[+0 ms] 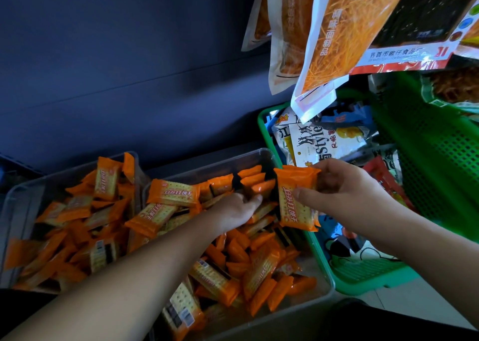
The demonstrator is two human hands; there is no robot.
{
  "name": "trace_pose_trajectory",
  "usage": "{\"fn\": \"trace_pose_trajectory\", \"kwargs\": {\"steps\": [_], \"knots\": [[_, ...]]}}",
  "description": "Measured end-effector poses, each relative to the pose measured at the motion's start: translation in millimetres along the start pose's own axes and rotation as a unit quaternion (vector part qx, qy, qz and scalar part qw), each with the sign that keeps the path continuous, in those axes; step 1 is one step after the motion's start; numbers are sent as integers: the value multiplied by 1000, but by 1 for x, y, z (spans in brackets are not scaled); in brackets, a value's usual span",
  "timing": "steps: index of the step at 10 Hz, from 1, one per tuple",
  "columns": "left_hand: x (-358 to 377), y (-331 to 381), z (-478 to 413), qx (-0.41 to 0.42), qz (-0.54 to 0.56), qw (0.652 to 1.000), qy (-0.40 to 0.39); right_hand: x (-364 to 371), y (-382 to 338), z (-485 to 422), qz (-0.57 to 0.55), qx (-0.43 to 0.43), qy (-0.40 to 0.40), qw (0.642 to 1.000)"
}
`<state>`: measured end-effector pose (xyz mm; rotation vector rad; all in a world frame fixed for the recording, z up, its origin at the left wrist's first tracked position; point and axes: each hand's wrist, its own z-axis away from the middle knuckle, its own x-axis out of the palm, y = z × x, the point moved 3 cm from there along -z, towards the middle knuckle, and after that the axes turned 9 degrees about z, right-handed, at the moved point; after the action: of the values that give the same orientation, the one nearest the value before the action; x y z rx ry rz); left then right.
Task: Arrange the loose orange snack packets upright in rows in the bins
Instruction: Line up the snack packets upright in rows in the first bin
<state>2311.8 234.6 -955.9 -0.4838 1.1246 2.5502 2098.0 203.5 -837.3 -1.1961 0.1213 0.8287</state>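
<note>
Across the upper left: dark blue flat back panel [116,55].

At right: green perforated plastic basket [368,273], loaded with mixed printed snack bags [318,143], its left rim against the right wall of the neighbouring bin.

At centre: right-hand clear plastic bin [207,169], heaped with loose orange foil cracker packets [259,270] lying flat and crisscrossed. In its far right corner, short row of orange packets standing on edge [252,178].

Just beside it on the left: left-hand clear plastic bin [23,198], likewise heaped with jumbled orange packets [77,224], a few propped against its far wall.

Hanging at top right, above the basket: large white-and-orange noodle-snack pouches [344,37].

Left hand [236,211]: reaching into the right-hand bin, palm down on the heap, fingers straight and together, tips against the standing row, gripping nothing visible.

Right hand [344,192]: over the right rim of the same bin near its far right corner, pinching one orange cracker packet [296,200] upright, thumb on the printed front, fingers behind the top seal. Held packet just beside the standing row.
</note>
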Motion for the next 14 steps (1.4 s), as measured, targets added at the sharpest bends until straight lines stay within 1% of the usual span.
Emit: {"fn": "trace_pose_trajectory", "kwargs": {"steps": [2,4,5,6,7,8,9,10,11,12,13,14], "knots": [[-8,-2,-1,20,44,999,-9,-1,-4,1,-5,-1,-5,1000],[-11,-2,-1,17,86,996,-11,-2,-5,2,3,-1,0,1000],[-15,-8,3,27,110,994,8,-2,-5,1,13,5,2,1000],[-22,-9,10,72,117,988,66,-1,-2,0,18,8,13,1000],[-29,-8,18,108,100,983,106,1,0,-2,9,6,8,1000],[-40,-7,24,133,37,979,147,9,5,-7,7,-7,3,1000],[-50,-10,27,142,10,976,166,22,5,-14,35,-34,2,999],[-56,-9,30,143,-5,975,170,36,6,-29,94,-73,5,993],[-64,-9,34,164,-4,969,184,47,11,-52,264,-120,33,956],[-71,-14,40,172,-7,962,213,52,15,-63,426,-108,40,897],[-73,-16,45,175,-9,958,226,63,14,-72,501,-119,37,856],[-78,-20,52,175,9,959,222,81,13,-78,549,-116,24,827]]}}
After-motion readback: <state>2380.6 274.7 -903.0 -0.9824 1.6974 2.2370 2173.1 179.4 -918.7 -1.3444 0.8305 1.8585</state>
